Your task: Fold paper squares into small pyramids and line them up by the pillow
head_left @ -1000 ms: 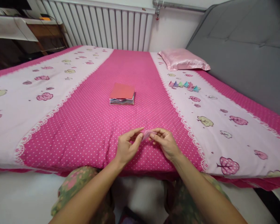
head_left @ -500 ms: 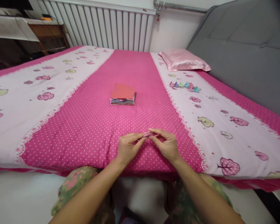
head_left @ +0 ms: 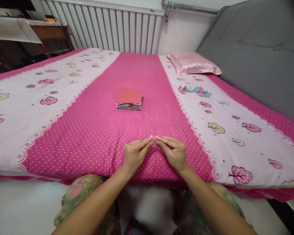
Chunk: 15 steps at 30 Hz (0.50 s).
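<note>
A small folded piece of pink paper is held up between my two hands, just above the near part of the bed. My left hand pinches its left side between thumb and fingers. On its right side, my right hand grips it in the same way. The fingertips hide much of the paper. Farther off lies a stack of paper sheets with an orange-red sheet on top. Several small folded paper figures in pink, purple, green and blue sit in a row at the right.
The bed has a pink dotted bedspread with white, tree-printed bands. A pink satin pillow lies at the far right beside the grey headboard. Behind the bed are a white radiator and, at left, a desk.
The pink paper has turned from a thin, edge-on look to showing a flatter face. My right fingers have shifted slightly to its right side.
</note>
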Tool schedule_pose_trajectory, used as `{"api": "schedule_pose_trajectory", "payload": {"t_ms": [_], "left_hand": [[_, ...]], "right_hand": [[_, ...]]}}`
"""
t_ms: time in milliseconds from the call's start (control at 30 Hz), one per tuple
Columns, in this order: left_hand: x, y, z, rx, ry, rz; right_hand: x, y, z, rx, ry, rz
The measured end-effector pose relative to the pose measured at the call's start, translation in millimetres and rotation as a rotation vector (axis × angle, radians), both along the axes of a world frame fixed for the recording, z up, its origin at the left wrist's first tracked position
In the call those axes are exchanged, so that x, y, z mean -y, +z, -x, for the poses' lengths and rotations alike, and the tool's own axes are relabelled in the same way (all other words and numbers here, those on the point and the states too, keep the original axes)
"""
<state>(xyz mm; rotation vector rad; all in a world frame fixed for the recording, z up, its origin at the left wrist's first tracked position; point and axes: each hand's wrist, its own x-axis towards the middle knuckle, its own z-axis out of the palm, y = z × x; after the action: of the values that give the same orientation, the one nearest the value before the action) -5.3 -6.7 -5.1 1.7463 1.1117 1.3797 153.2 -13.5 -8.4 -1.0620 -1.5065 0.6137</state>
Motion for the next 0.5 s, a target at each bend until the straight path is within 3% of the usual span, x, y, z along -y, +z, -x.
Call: {"api": "schedule_pose_trajectory", "payload": {"t_ms": [300,500], "left_hand": [[-0.7,2.8,-3.7,0.162,-0.027,0.286],[-6.2,1.1,-2.3,0.27,-0.15,0.439]], "right_hand": [[1.4,2.9,1.7,0.043,0.027,0.032],[-1.8,4.1,-3.0,0.06,0.087,0.103]]}}
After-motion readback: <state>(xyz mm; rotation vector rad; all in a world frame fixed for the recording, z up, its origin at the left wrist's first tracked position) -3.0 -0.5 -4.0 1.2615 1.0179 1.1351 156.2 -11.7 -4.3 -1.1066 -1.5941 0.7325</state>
